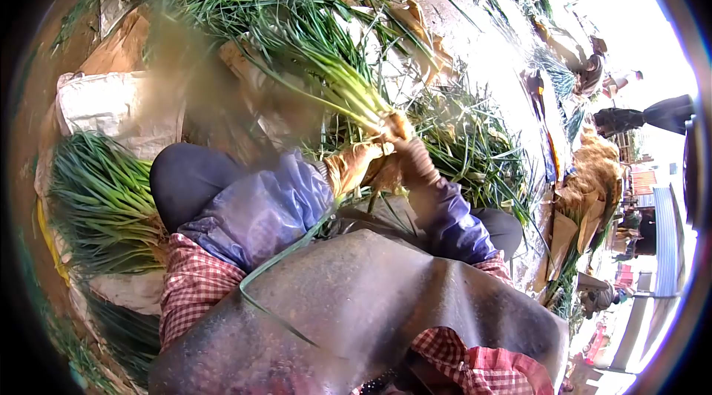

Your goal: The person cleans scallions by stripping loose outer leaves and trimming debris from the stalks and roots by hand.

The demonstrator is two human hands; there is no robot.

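Observation:
A bunch of green onions (pixel 348 87) is held in front of my lap, its pale root ends toward me and its long leaves pointing up and left. My right hand (pixel 400 132), gloved, is closed around the pale lower stems. Beside it, my left hand (pixel 351 167) in a yellowish glove is closed at the root end, its fingertips partly hidden against the right hand. One loose green leaf (pixel 285 250) lies across my left sleeve and the dark apron (pixel 356 291) on my lap.
More green onions (pixel 104 202) lie at my left on pale sacking (pixel 119 102). A large leafy heap (pixel 245 2) spreads ahead, and loose leaves (pixel 475 146) lie by my right knee. Farther right are brown bundles (pixel 589 172) and people (pixel 593 68). A blurry smear covers the upper left.

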